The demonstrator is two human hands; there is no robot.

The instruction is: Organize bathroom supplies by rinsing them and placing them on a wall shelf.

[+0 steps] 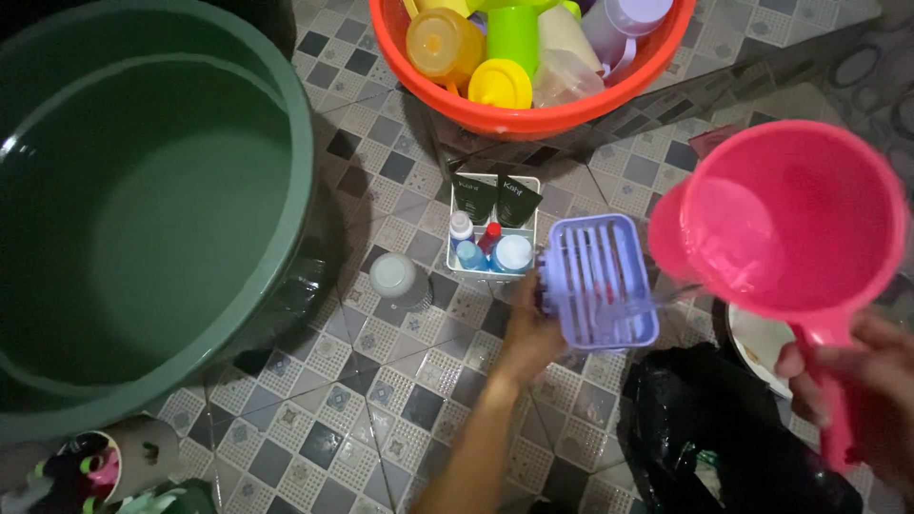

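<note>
My left hand (529, 328) grips the left edge of a lilac slotted soap tray (598, 281) and holds it just above the tiled floor. My right hand (862, 385) is closed around the handle of a pink water scoop (795, 214), tipped toward the tray. A thin stream of water runs from the scoop's lower edge onto the tray. Both hands reach in from the bottom of the head view.
A large green tub of water (276, 105) fills the left. An orange basin (533, 119) of plastic cups and bottles stands at the top. A white caddy (455, 262) with tubes and bottles stands beside a small white jar (394, 276). A black plastic bag (724, 438) lies bottom right.
</note>
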